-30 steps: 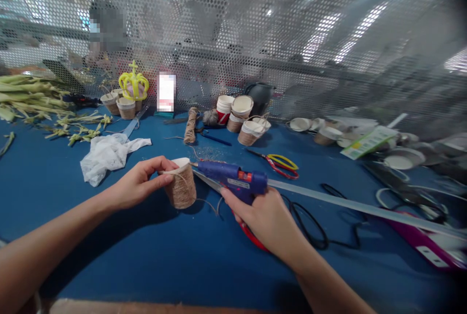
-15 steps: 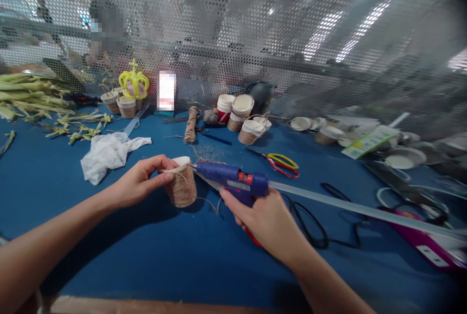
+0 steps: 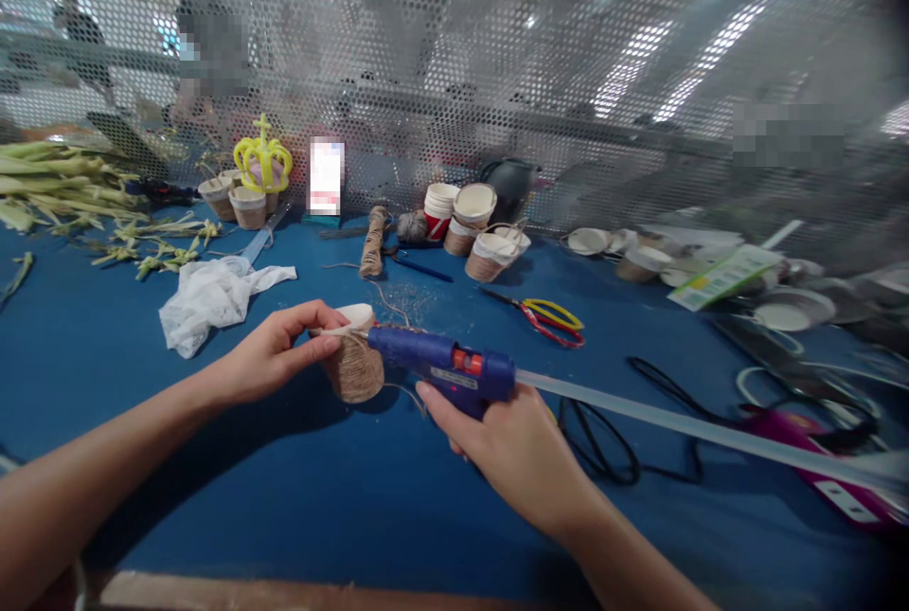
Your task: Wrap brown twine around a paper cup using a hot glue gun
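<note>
From over here, I see the left hand [image 3: 294,350] pinching the twine-wrapped cup [image 3: 357,372] by its white rim [image 3: 361,314] above the blue tabletop [image 3: 284,497]; the right hand [image 3: 507,445] grips the hot-glue gun [image 3: 418,355], nozzle near that rim.

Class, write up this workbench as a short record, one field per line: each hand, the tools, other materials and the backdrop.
Left hand: holds twine-wrapped cup near its rim
Right hand: grips blue glue gun, pointed at the cup
Glue stick: extends from the gun's rear
Other tool: scissors, red and yellow handles
Materials: twine roll, green stalks
Backdrop: perforated screen
</note>
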Tool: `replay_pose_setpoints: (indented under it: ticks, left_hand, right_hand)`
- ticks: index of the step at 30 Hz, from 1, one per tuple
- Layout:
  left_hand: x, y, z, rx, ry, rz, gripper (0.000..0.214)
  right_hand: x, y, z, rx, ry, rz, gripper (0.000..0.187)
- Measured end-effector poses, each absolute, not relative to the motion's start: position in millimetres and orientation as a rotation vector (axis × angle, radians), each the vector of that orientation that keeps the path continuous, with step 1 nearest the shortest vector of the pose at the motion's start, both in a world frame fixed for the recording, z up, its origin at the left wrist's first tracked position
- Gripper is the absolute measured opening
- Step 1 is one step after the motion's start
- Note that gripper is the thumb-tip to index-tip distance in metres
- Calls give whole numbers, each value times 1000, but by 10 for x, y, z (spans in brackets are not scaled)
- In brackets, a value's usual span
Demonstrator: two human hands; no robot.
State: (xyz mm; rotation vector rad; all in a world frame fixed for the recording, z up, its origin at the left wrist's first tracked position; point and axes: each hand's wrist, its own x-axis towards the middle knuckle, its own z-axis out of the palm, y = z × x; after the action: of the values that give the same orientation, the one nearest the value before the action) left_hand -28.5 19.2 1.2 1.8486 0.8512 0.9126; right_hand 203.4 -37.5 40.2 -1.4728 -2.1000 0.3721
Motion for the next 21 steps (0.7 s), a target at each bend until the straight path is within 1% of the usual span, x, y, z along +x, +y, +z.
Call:
replay_pose_setpoints:
  ticks: [5, 12, 21]
  left_hand:
    - [-283, 198, 8, 1858, 859, 913, 17]
    - [-290, 200, 17, 1878, 859, 908, 16]
    - [-296, 207, 29, 1843, 847, 893, 16]
  right_hand:
    - [2017, -408, 336, -1541, -2067, 391, 28]
    - [2025, -351, 346, -1516, -2088, 388, 19]
    - [2126, -339, 304, -1569, -2057, 380, 27]
